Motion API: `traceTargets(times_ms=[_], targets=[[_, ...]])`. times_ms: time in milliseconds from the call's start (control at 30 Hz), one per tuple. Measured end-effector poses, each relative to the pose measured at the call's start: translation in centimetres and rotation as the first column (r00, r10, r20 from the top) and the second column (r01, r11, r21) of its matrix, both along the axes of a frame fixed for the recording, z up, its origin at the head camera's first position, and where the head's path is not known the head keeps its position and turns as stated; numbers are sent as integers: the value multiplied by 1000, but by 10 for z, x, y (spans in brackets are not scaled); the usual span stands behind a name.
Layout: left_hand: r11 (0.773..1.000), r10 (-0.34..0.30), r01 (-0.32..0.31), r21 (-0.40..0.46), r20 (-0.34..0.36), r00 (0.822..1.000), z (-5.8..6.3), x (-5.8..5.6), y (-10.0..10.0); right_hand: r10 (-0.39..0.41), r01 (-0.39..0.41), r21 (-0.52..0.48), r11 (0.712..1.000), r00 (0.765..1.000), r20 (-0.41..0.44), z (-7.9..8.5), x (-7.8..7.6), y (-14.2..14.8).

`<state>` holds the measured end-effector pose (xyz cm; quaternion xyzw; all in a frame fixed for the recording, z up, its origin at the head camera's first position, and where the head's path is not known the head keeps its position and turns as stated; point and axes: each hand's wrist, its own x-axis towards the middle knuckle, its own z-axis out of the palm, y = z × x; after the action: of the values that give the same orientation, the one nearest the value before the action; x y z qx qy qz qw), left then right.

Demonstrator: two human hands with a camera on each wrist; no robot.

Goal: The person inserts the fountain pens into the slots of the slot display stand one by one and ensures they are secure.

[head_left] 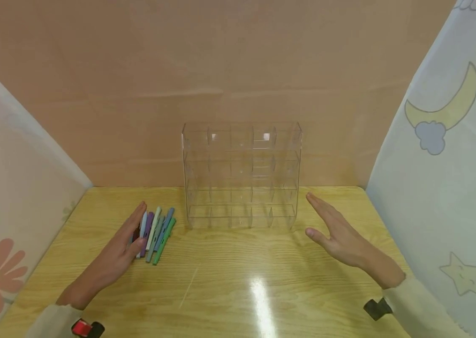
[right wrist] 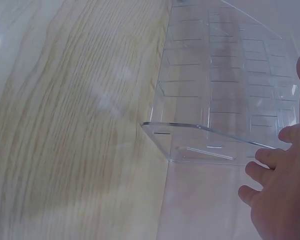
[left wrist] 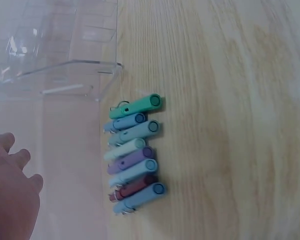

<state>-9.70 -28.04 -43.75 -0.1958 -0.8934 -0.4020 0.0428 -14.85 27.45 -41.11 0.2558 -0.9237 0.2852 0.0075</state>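
Observation:
A row of several capped pens with clips lies side by side at the left, among them a green pen (head_left: 164, 240), a purple pen (left wrist: 131, 160) and a dark red pen (left wrist: 135, 187). My left hand (head_left: 117, 251) is beside the row with its fingers extended, hiding part of it in the head view; nothing is in its grasp. A clear plastic rack (head_left: 242, 204), divided into small compartments, stands upright at the back centre. To the right of the rack, my right hand (head_left: 341, 239) has straight fingers and a spread thumb, and holds nothing.
Everything rests on a wood-grain table (head_left: 221, 291). An orange-brown backdrop (head_left: 238, 56) rises right behind the rack. Patterned cloth walls close in the left side (head_left: 18, 155) and the right side (head_left: 440, 197).

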Motion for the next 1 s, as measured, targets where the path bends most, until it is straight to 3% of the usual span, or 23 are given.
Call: traceTargets(times_ms=[267,633,1000], targets=[[999,45,-46,16,44,998,-6,3,-11,-19,22,-55,998,998,55,-6,1,-1],[989,92,-106,98,144,985,-2,6,-17,-42,54,-111,992,994,105,-17,2,-4],[955,40,-106,277,233,972,-10,6,-25,-27,59,-210,976,988,154,-30,-1,-10]])
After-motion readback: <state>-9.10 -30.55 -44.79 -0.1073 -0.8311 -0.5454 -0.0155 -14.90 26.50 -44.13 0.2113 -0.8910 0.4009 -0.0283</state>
